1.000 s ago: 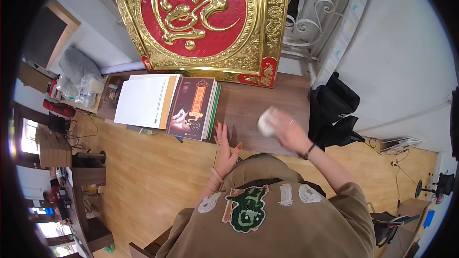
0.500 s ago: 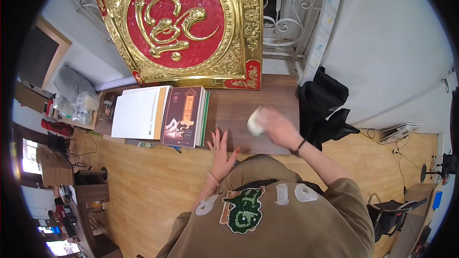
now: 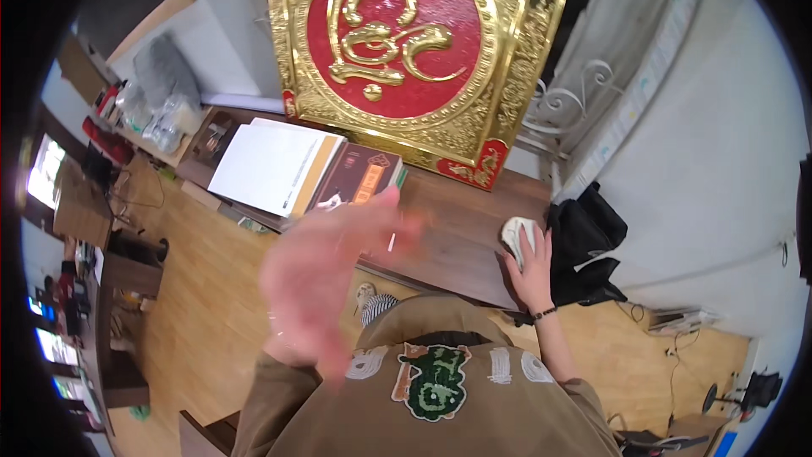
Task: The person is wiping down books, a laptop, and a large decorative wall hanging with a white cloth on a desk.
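At the right end of the dark wooden tabletop (image 3: 461, 241), my right hand (image 3: 532, 276) presses a folded white cloth (image 3: 513, 234) against the surface. Its fingers lie stretched over the cloth. My left hand (image 3: 317, 271) is raised close to the camera and smeared by motion, so how its fingers are held does not show. It covers the lower part of a brown book (image 3: 362, 167) with an orange label. Left of that book is a stack topped by a white cover (image 3: 266, 171). Behind the books stands a large gold-framed red panel (image 3: 427, 131) with raised gold lettering.
A black bag (image 3: 588, 241) sits against the table's right end, beside the white wall. White scrolled metalwork (image 3: 584, 89) is behind the panel's right side. Clear plastic bags (image 3: 169, 123) lie on a surface at the far left. A foot (image 3: 365, 296) shows below the table edge.
My left hand has lifted off the table's front edge and come up toward the camera. The right hand has carried the cloth to the table's right end. The view has turned.
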`<action>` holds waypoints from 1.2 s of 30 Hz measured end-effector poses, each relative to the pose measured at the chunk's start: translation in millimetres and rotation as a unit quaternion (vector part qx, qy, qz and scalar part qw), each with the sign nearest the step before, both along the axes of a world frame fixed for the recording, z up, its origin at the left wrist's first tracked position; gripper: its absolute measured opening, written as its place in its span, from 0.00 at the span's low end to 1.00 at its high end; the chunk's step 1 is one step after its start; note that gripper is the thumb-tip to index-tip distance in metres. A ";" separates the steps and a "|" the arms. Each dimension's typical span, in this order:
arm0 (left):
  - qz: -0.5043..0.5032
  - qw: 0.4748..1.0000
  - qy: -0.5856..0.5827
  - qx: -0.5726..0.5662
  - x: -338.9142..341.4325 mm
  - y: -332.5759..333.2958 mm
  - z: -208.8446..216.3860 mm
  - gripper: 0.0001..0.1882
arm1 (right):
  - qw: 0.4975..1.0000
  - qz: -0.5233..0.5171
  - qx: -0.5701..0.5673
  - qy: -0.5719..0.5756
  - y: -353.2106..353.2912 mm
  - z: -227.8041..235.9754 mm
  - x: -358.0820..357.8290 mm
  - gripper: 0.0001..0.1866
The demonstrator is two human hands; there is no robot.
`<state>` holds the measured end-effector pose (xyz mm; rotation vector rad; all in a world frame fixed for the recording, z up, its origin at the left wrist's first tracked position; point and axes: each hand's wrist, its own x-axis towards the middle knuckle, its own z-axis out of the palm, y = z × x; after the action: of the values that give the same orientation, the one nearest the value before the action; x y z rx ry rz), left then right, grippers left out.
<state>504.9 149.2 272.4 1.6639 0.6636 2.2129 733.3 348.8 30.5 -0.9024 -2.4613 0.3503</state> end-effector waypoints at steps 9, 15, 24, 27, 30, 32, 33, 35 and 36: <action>0.040 0.981 0.069 0.178 -62.7 6.1 36.3 0.26 | 0.987 0.062 -0.135 0.055 -46.0 10.8 -30.9 0.37; 0.058 0.973 0.088 0.205 -112.3 -14.3 59.7 0.24 | 0.988 -0.093 -0.098 0.076 -56.5 3.2 -41.7 0.27; 0.021 0.978 0.051 0.203 -201.1 -64.0 54.4 0.21 | 0.607 0.001 -0.489 0.626 -73.9 23.3 -96.8 0.19; 0.009 0.981 0.035 0.192 -264.1 -84.0 63.3 0.20 | 0.364 -0.004 -0.599 0.713 -70.1 27.0 -125.2 0.21; -0.040 0.983 0.020 0.181 -225.0 -16.4 71.1 0.19 | 0.198 0.169 -0.664 0.701 -62.9 13.6 -122.5 0.25; 0.021 0.999 0.005 0.049 -252.4 32.3 9.8 0.25 | 0.201 0.223 -0.656 0.692 -88.4 43.5 -161.2 0.26; 0.072 0.994 -0.006 -0.082 -257.7 46.4 -20.8 0.29 | 0.252 0.173 -0.645 0.700 -93.3 43.4 -172.1 0.26; 0.149 0.966 0.063 -0.200 -262.0 70.3 -80.2 0.38 | 0.298 0.124 -0.622 0.713 -96.3 45.7 -186.8 0.25; 0.196 0.940 0.114 -0.254 -254.3 76.6 -106.8 0.41 | 0.281 0.125 -0.622 0.720 -91.1 44.7 -185.7 0.25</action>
<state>250.7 225.8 165.6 1.6146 1.5965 1.8449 547.6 257.7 75.2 -0.0982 -0.0922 2.0974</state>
